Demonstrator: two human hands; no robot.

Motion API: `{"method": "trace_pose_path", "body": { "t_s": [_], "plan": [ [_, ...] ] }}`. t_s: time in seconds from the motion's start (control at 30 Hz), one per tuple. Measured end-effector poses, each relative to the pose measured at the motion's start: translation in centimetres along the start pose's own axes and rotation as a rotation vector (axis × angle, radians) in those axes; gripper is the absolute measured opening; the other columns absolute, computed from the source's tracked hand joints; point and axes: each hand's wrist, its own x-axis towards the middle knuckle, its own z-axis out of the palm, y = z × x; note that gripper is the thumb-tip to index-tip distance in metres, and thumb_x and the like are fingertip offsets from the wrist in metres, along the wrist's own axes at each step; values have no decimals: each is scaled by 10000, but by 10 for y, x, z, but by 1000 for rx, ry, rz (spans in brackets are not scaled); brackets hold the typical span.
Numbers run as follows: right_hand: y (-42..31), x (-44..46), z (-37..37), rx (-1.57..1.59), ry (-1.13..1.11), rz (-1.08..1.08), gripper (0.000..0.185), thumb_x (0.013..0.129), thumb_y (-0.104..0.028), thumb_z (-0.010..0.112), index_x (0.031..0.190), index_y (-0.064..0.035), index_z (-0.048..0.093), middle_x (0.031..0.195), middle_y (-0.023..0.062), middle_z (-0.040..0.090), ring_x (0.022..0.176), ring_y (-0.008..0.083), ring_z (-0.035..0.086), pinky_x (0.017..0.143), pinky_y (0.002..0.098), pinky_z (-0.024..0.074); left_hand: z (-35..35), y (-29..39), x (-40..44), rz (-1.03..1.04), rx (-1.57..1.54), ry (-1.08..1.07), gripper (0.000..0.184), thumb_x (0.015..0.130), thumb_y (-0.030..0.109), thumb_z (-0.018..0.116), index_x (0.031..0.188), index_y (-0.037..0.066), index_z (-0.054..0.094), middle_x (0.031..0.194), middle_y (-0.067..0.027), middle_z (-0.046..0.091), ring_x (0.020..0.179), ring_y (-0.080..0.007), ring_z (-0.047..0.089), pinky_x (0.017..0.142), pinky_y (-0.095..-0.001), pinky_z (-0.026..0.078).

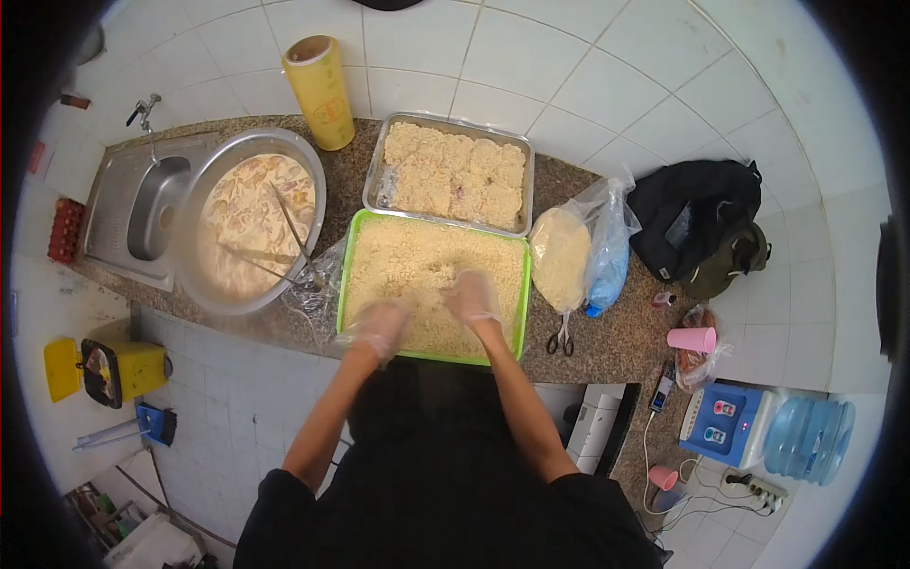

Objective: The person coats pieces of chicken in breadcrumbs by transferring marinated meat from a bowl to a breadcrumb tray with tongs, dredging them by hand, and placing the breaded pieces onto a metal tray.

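A green-rimmed tray (pixel 523 327) full of pale bread crumbs (pixel 427 251) lies in front of me on the counter. My left hand (pixel 381 327), in a clear plastic glove, is over the tray's near left part, its fingers smeared by motion. My right hand (pixel 471 296), gloved likewise, reaches into the crumbs right of the middle. Its fingertips are blurred among the crumbs, so I cannot tell how they are bent. Behind the tray, a metal tray (pixel 379 199) holds flat crumb-coated pieces (pixel 455 171).
Left is a large metal bowl (pixel 318 190) of pieces in creamy liquid with tongs (pixel 296 232), beside a sink (pixel 156 209). A yellow film roll (pixel 322 100) stands behind. Rightward are a bag of crumbs (pixel 559 251), scissors (pixel 561 339), a black bag (pixel 697 213) and a water dispenser (pixel 725 417).
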Motion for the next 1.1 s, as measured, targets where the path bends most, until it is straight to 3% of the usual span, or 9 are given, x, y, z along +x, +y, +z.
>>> {"method": "trace_pose_path", "body": {
  "t_s": [0.1, 0.27, 0.4, 0.57, 0.7, 0.8, 0.9, 1.0, 1.1],
  "plan": [
    [-4, -11, 5, 216, 185, -22, 464, 836, -316, 782, 1113, 49, 711, 1004, 277, 711, 958, 434, 691, 854, 450, 545, 22, -23, -21, 14, -75, 402, 137, 912, 139, 592, 1009, 56, 644, 907, -211, 662, 857, -406, 681, 765, -503, 533],
    [15, 11, 42, 330, 209, -56, 445, 842, -248, 795, 1172, 36, 702, 1024, 247, 731, 957, 377, 716, 846, 414, 553, 29, -39, -37, -145, -197, 437, 153, 944, 186, 605, 1013, 56, 649, 888, -200, 621, 828, -401, 655, 736, -500, 540],
    [-17, -12, -9, 393, 204, -34, 353, 840, -195, 780, 1127, -3, 707, 965, 235, 719, 959, 391, 709, 830, 437, 553, 18, -43, -48, -182, -222, 456, 160, 963, 194, 602, 1019, 52, 647, 902, -188, 621, 854, -392, 655, 722, -496, 548],
    [-54, -39, -41, 370, 314, -259, 301, 859, -140, 767, 1127, -15, 712, 999, 208, 718, 919, 353, 699, 823, 401, 548, 27, -59, -44, -93, -217, 518, 131, 956, 182, 609, 1013, 68, 640, 902, -179, 615, 867, -379, 651, 736, -472, 547],
    [-57, -28, -55, 269, 253, -252, 314, 854, -110, 767, 1152, -22, 718, 1009, 184, 728, 900, 284, 703, 805, 366, 541, 33, -72, -29, -10, -65, 528, 125, 930, 157, 545, 997, 63, 594, 858, -157, 567, 791, -337, 602, 673, -397, 531],
    [-79, -4, -95, 259, 115, -109, 332, 859, -120, 760, 1174, -26, 715, 1048, 174, 734, 897, 245, 703, 797, 353, 538, 43, -84, -15, 67, -206, 576, 122, 922, 147, 533, 986, 55, 580, 867, -141, 574, 811, -326, 610, 701, -404, 524],
    [-95, 36, -119, 170, 103, -167, 322, 864, -94, 751, 1177, -27, 715, 1040, 162, 739, 884, 242, 698, 789, 347, 536, 32, -84, -8, 25, -385, 497, 147, 908, 147, 531, 1012, 54, 578, 884, -141, 586, 794, -327, 608, 708, -430, 516],
    [-105, 83, -125, 214, 192, -264, 317, 875, -66, 733, 1191, -43, 715, 1080, 146, 738, 934, 236, 707, 825, 330, 543, 27, -84, 0, 13, -243, 472, 157, 953, 139, 546, 1071, 89, 637, 1004, -156, 606, 948, -333, 612, 798, -436, 515],
    [-117, 119, -124, 235, 236, -420, 324, 898, -73, 719, 1218, -31, 693, 1182, 156, 717, 1018, 265, 707, 895, 346, 548, 45, -91, 18, 103, 154, 420, 201, 935, 138, 550, 1100, 63, 638, 1032, -151, 613, 1027, -323, 602, 830, -407, 510]
  ]
}}
